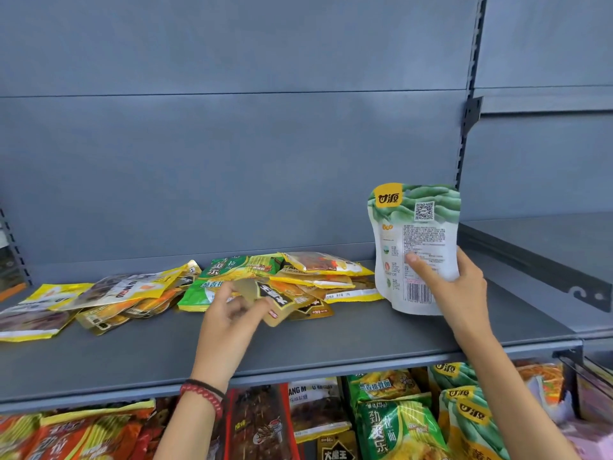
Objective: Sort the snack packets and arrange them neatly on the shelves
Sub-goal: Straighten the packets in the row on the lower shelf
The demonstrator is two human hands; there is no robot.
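Right hand grips the white-and-green pouch upright, thumb across its printed back, at the right end of the shelf. It's held apart from the jumble, likely to start its own row there. Left hand is down at the mixed pile mid-shelf, fingers curled, pinching a small tan-and-black packet by its edge, apparently singling it out for sorting. More packets crowd the level below.
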